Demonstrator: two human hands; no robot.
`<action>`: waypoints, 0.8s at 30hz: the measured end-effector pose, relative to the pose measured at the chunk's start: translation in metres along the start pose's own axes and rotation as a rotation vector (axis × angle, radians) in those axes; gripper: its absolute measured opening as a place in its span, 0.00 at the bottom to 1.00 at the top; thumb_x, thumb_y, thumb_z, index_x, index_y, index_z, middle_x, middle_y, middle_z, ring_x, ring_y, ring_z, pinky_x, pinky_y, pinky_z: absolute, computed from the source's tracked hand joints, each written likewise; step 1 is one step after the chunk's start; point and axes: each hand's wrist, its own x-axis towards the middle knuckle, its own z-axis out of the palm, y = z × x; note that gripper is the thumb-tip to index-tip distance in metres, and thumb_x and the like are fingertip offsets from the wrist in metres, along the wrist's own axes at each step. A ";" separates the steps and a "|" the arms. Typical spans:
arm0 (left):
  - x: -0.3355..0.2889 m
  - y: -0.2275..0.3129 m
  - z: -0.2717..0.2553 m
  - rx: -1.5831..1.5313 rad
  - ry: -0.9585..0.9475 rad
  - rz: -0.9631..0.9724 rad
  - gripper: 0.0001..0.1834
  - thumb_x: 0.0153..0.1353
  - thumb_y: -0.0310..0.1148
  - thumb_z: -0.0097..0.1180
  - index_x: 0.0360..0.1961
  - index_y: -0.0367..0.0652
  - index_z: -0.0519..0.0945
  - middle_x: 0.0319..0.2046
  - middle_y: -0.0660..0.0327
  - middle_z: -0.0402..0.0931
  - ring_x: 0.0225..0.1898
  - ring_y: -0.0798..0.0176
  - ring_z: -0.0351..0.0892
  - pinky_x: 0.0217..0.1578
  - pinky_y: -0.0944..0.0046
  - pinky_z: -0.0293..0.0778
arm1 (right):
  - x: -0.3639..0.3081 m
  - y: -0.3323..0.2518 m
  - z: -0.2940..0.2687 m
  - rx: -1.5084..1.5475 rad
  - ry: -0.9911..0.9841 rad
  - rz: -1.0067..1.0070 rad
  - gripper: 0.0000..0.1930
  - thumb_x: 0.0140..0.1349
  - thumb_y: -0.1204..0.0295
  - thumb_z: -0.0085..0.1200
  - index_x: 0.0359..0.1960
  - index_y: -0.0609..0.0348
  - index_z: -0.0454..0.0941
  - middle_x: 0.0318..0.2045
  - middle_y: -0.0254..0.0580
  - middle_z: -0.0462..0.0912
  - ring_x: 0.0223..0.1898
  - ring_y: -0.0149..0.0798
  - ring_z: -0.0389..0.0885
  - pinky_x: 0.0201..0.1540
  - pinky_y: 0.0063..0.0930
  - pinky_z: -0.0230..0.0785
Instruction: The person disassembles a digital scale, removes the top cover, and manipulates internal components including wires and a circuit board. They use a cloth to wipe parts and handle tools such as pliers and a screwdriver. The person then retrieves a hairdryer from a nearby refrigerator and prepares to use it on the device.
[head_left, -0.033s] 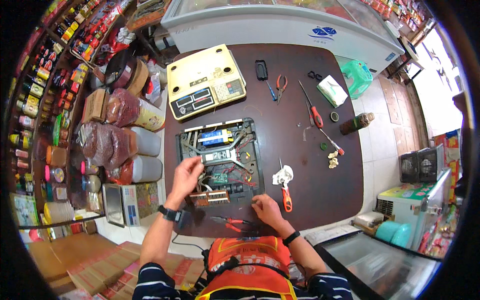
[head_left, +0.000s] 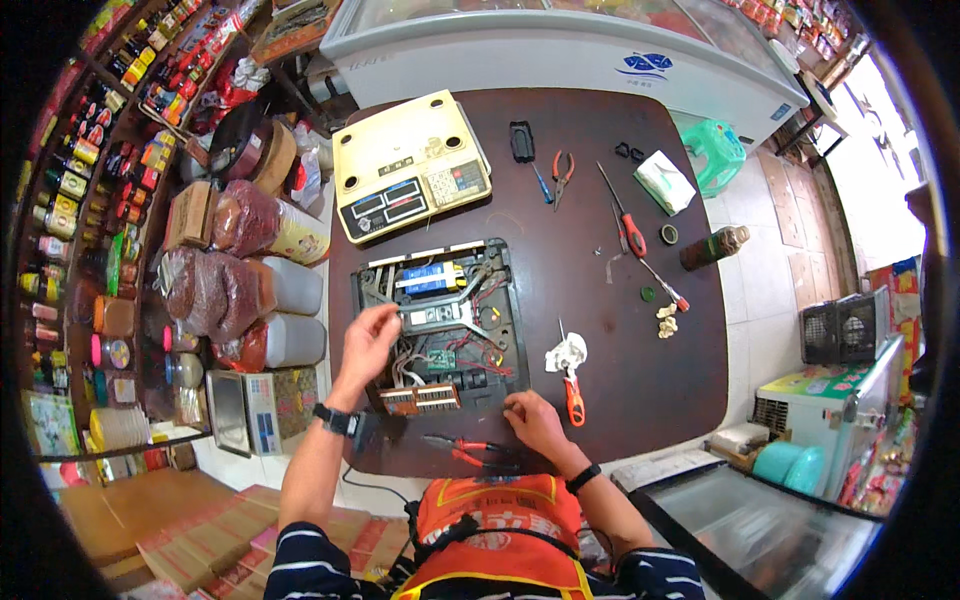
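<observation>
An opened electronic scale base (head_left: 505,340), a dark tray with wires, a blue battery pack (head_left: 430,277), a grey metal bracket (head_left: 436,316) and a green circuit board (head_left: 438,358), lies on the brown table. My left hand (head_left: 368,348) reaches over its left side, thumb and fingertips pinched together beside the bracket; whatever is between them is too small to make out. By the near right corner of the base rests my right hand (head_left: 538,424), fingers curled in, with what they may grip hidden. Red-handled pliers (head_left: 470,449) lie between my forearms.
Behind the base is the cream scale housing (head_left: 410,165) with its display. Another pair of pliers (head_left: 563,178), a red screwdriver (head_left: 634,232), an orange-handled screwdriver (head_left: 573,400), a tissue pack (head_left: 664,183) and a brown bottle (head_left: 714,247) lie across the table. A freezer (head_left: 560,62) stands beyond.
My left hand has shifted slightly away from me along the left side of the base. The right hand has stayed where it was.
</observation>
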 end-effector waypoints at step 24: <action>0.201 -0.048 -0.044 -0.153 0.459 -0.231 0.37 0.79 0.49 0.62 0.75 0.30 0.71 0.69 0.47 0.79 0.70 0.54 0.78 0.70 0.57 0.70 | 0.011 0.000 -0.010 0.047 -0.072 0.074 0.11 0.67 0.69 0.69 0.48 0.56 0.87 0.36 0.48 0.87 0.38 0.54 0.89 0.40 0.45 0.83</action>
